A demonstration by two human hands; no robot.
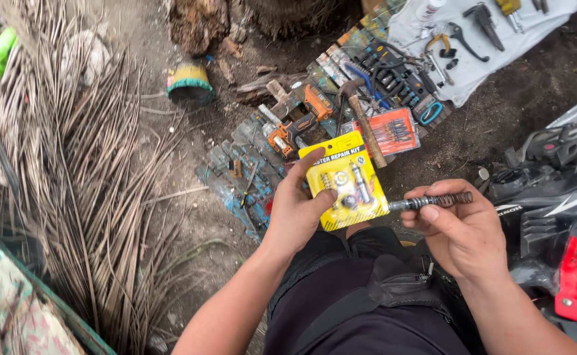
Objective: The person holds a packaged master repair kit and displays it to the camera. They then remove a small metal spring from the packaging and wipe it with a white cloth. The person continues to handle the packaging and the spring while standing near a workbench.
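My left hand (295, 210) grips a yellow blister pack (344, 179) of small metal repair parts, held upright in front of me. My right hand (462, 230) pinches a slim metal piston with a coiled spring (433, 200), lying level, its left tip close to the pack's right edge. Both hands hover over my lap in dark trousers, above bare dirt.
A worn painted board (255, 164) on the ground carries an orange power tool (295, 125), a hammer (364, 118), a bit set (393, 131) and sockets. A white cloth (472, 72) holds pliers. A motorcycle (558, 190) stands right; dry palm fronds (84, 184) lie left.
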